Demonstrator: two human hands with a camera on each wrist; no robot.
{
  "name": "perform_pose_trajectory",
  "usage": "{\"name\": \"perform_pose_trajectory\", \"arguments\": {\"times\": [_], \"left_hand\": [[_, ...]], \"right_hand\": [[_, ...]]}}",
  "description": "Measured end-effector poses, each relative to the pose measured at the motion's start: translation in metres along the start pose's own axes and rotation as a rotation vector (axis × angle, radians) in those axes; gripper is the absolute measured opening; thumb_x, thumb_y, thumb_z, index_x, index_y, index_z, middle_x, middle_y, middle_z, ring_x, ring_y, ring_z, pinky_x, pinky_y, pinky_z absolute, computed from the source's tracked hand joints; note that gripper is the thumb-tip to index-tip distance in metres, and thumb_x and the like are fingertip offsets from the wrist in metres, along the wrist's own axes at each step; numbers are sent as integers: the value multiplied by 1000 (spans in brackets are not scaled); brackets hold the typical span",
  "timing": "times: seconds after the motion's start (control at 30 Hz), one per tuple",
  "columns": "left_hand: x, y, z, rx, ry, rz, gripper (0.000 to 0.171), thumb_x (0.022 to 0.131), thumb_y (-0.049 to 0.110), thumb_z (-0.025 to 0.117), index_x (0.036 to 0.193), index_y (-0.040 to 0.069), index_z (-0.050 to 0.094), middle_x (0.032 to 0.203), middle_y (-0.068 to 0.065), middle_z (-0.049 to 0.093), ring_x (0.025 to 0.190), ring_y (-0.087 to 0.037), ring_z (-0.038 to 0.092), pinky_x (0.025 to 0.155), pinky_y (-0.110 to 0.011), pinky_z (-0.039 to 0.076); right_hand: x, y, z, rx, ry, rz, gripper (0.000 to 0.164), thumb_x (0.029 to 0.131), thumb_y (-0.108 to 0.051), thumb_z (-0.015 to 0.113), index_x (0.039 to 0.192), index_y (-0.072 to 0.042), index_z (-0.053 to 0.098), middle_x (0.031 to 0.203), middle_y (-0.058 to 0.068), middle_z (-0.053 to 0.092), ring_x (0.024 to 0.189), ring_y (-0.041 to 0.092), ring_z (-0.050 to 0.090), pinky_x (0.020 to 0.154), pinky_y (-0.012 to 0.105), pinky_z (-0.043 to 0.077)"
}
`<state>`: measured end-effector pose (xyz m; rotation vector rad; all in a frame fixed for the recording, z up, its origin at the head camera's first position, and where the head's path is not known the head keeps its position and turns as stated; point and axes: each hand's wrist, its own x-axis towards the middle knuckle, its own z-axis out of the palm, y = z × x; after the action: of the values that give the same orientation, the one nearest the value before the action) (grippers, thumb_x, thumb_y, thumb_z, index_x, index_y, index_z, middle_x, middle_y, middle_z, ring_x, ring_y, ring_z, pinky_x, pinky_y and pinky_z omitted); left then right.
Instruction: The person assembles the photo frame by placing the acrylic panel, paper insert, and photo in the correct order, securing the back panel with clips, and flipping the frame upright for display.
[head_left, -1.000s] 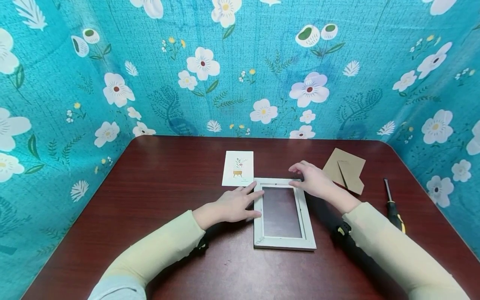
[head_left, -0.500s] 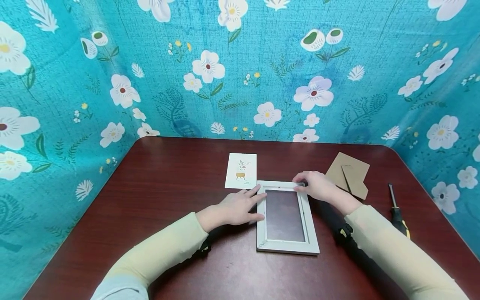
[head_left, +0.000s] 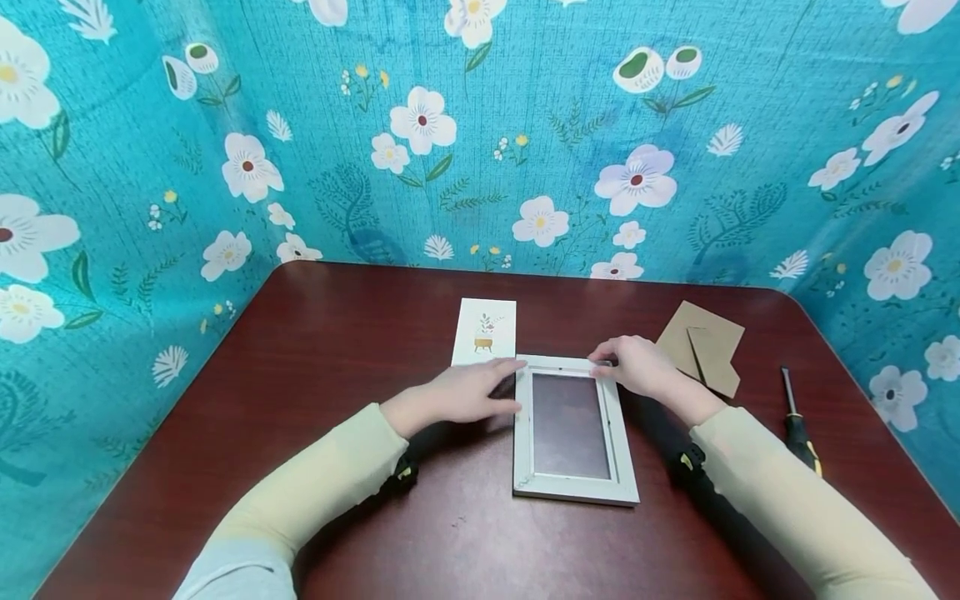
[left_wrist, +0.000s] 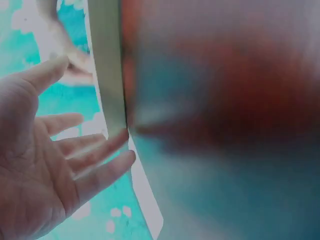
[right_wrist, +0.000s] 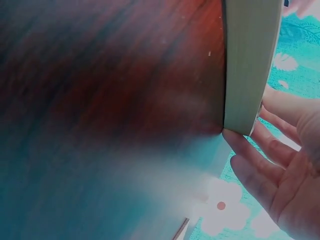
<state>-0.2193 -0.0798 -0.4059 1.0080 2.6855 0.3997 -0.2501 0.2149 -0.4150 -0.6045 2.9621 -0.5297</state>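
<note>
Head view: white picture frame [head_left: 576, 488] flat on the dark wood counter [head_left: 465, 542], middle, slightly right. Left hand [head_left: 467, 393] at its far left edge, fingers extended, grip wide, holding nothing. Right hand [head_left: 637, 367] pinches its far right corner, grip narrow, thumb on top. Plant-print card [head_left: 486, 325] just beyond the left hand. Cardboard backing board [head_left: 718, 346] far right, screwdriver [head_left: 797, 429] right of it, nearer. Teal floral cloth [head_left: 495, 117] behind.

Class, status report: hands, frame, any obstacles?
Right hand holds frame at far right corner; left hand open at far left. Frame flat on table. Card by left hand, perhaps obstructing.
</note>
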Motion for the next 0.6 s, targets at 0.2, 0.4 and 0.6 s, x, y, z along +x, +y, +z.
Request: {"name": "perform_pose_trajectory", "arguments": {"times": [0.2, 0.4, 0.6], "left_hand": [[21, -34, -25, -58, 82, -81, 60, 97, 43, 56, 146, 11, 44, 144, -6, 49, 129, -19, 48, 104, -39, 39], [49, -64, -42, 5, 64, -227, 54, 98, 37, 57, 142, 7, 48, 140, -10, 52, 125, -22, 50, 102, -40, 41], [65, -84, -49, 65, 6, -379, 60, 98, 38, 55, 147, 6, 40, 147, -13, 43, 135, -25, 37, 108, -42, 34]], "right_hand": [[-1, 0, -2, -1, -6, 2, 17, 85, -16, 76, 100, -7, 76, 98, 10, 72, 92, 29, 65, 75, 44, 52], [-2, 1, -2, -4, 2, 10, 16, 85, -15, 76, 99, -7, 76, 97, 10, 72, 91, 28, 65, 74, 43, 52], [0, -1, -2, 2, -4, 17, 16, 84, -15, 77, 98, -7, 76, 96, 10, 72, 88, 26, 65, 72, 41, 52]]}}
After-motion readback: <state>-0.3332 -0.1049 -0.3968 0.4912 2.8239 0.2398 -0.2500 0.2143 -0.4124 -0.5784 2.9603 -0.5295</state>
